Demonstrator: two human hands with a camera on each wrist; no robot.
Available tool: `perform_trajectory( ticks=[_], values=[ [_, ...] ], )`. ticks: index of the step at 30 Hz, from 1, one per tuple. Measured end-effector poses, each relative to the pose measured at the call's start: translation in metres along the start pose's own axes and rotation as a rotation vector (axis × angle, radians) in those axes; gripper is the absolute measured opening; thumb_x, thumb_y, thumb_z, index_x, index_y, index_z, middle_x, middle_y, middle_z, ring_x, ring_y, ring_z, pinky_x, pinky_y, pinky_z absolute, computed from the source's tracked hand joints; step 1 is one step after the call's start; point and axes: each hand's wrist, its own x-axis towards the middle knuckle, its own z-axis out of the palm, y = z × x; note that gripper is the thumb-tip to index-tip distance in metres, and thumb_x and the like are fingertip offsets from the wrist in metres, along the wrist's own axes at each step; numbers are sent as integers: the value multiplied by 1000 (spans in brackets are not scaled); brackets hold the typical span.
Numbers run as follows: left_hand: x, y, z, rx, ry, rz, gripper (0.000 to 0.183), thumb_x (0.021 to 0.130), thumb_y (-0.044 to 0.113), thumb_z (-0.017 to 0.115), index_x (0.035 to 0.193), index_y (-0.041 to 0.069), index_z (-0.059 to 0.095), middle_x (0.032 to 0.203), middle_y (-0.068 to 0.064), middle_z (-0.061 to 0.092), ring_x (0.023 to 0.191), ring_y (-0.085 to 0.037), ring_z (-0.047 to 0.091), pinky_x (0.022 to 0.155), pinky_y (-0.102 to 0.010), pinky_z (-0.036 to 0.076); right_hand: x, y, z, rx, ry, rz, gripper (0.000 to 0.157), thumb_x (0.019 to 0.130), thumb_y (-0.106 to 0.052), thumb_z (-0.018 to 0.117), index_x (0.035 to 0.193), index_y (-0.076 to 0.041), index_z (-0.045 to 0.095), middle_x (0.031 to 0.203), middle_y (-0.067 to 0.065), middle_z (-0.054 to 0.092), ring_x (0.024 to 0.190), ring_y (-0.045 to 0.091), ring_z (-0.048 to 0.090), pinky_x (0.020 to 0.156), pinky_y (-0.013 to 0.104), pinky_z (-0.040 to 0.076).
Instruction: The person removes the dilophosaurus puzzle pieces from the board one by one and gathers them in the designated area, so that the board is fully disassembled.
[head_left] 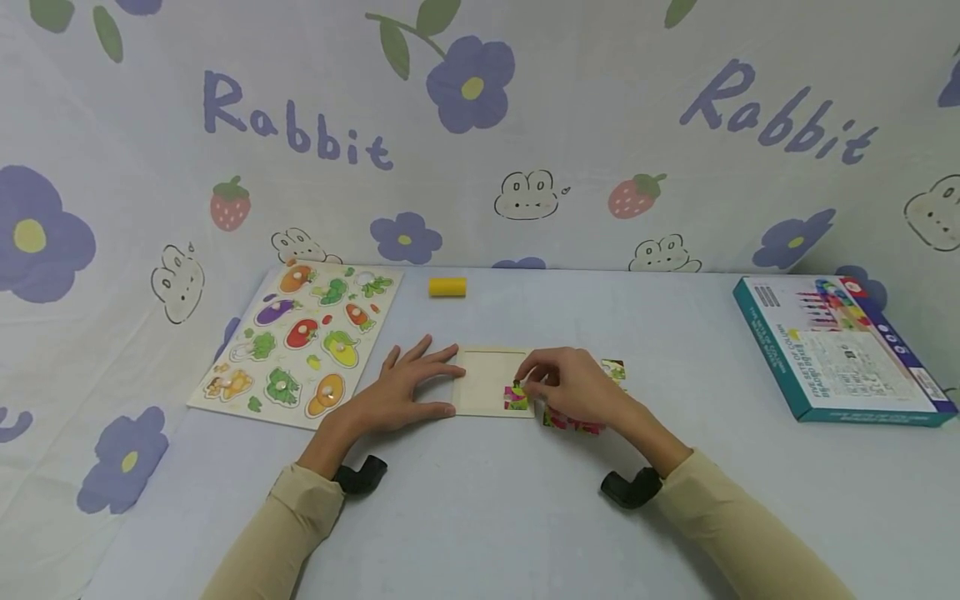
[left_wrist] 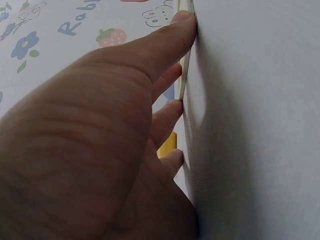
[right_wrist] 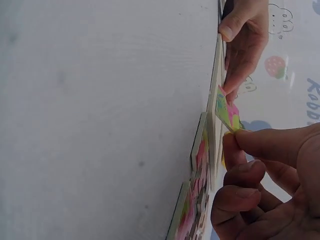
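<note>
A shallow wooden puzzle tray (head_left: 480, 392) lies on the table in front of the person. My left hand (head_left: 408, 387) has its fingers spread, with the thumb and fingertips against the tray's left edge. Over the tray's right side, my right hand (head_left: 573, 383) pinches a pink and green square puzzle piece (head_left: 514, 398) between thumb and index finger. In the right wrist view that piece (right_wrist: 227, 110) is tilted above the tray (right_wrist: 215, 125), its lower edge close to the base. Several loose puzzle pieces (head_left: 573, 423) lie right of the tray, partly hidden under the right hand.
On the left is a vegetable peg board (head_left: 315, 287) with pictured pieces. A yellow cylinder (head_left: 447, 287) lies behind the tray. At the right is a teal and white box (head_left: 832, 350). A patterned cloth (head_left: 570, 100) hangs behind the table.
</note>
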Motion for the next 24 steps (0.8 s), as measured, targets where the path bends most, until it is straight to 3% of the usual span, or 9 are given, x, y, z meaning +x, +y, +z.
perform_trajectory(
  ticks=[10,24],
  values=[
    [0,1,0,-8,3,7,56,96,39,77,148,25,62,176,1,32,169,-36,4,131,-70,-7,-14,6,-18,95,11,128,13,99,-15,72,111,-17,77,102,4,77,88,17,68,81,30,57],
    [0,3,-1,-2,-1,-4,57,96,40,77,149,26,61,176,1,32,169,-35,4,131,-70,-7,-63,30,-50,122,-11,169,15,98,-20,74,112,-14,76,101,4,75,90,19,66,76,25,54]
  ],
)
